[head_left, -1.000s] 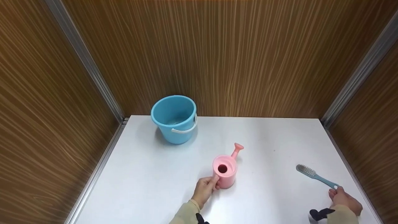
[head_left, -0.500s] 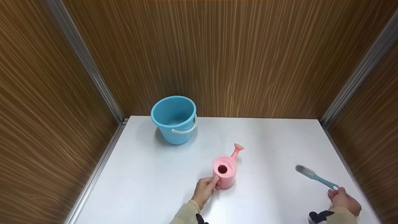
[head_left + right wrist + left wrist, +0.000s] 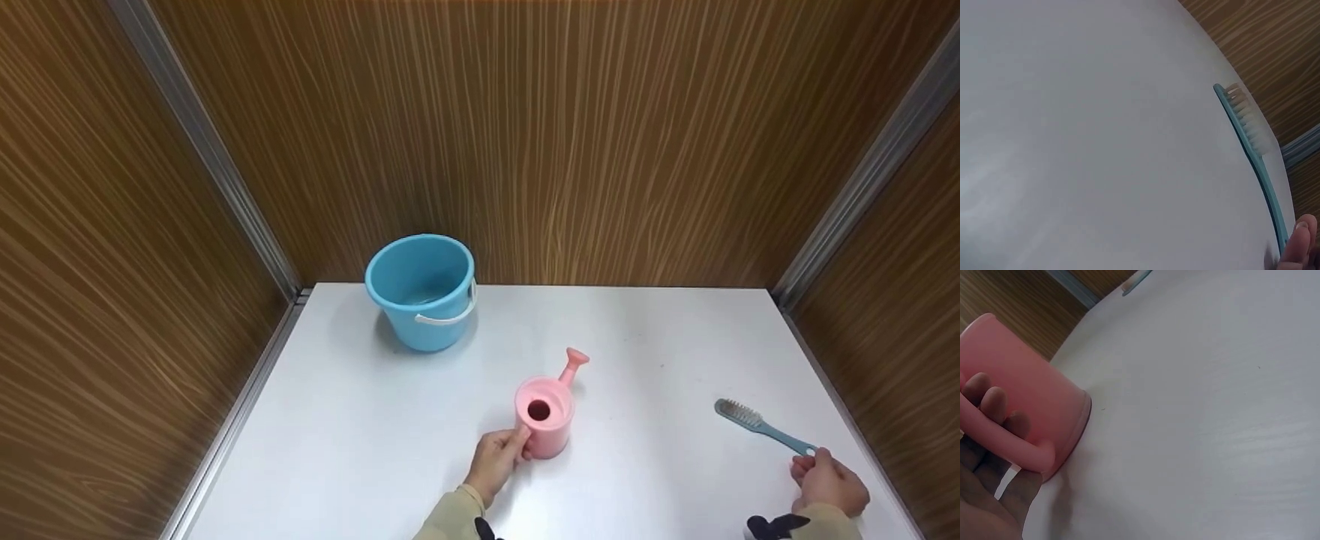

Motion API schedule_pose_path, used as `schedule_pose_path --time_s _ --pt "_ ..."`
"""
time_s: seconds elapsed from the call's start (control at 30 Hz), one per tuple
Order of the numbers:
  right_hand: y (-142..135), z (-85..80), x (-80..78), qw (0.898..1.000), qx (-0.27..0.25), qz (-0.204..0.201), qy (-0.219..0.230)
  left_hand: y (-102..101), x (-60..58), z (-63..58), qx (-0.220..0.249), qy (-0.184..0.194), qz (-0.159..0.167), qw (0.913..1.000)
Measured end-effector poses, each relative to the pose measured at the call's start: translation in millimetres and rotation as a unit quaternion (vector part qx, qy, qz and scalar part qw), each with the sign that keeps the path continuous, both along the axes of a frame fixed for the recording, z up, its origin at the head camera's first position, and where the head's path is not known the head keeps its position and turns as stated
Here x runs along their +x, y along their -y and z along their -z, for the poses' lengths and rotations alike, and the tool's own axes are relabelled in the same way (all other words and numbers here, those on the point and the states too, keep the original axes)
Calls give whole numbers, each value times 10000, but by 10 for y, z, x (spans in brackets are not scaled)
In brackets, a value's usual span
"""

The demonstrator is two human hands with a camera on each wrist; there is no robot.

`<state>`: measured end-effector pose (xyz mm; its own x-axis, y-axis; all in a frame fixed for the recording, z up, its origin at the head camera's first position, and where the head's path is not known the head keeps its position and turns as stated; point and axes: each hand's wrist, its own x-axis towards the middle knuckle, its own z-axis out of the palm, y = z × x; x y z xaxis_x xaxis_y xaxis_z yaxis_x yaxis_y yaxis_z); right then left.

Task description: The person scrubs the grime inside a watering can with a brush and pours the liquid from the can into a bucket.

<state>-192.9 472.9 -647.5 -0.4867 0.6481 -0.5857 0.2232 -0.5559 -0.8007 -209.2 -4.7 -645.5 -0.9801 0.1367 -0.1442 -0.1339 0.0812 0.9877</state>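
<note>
A pink watering can (image 3: 551, 439) stands upright near the middle of the white table, its spout pointing away to the back right. My left hand (image 3: 491, 461) grips its handle (image 3: 1008, 444), with the fingers curled through the loop in the left wrist view. On the right, a blue-grey brush (image 3: 772, 433) with pale bristles (image 3: 1247, 121) has its bristles facing up in the head view. The fingertips of my right hand (image 3: 829, 484) pinch the end of the brush's handle, partly covering it.
A blue bucket (image 3: 435, 330) with a white handle (image 3: 450, 319) stands at the back left of the table (image 3: 360, 450), close to the back wall. Wood-grain panels (image 3: 525, 142) enclose the table at the back and both sides, with metal strips at the corners.
Both hands keep their hold on the watering can and the brush, almost still. The whole head view has shifted very slightly.
</note>
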Motion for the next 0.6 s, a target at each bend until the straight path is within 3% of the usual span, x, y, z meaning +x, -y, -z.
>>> schedule_pose_path --time_s 0.13,0.33,0.6 --pt "126 -83 -71 9993 192 -122 -287 1 -7 -12 -99 24 25 9999" --pt "441 -252 -186 9912 571 -342 -1144 7 7 -20 -26 128 97 9999" --pt "935 -495 -302 9715 1167 -1398 -1518 1 10 -34 -62 53 35 10000"
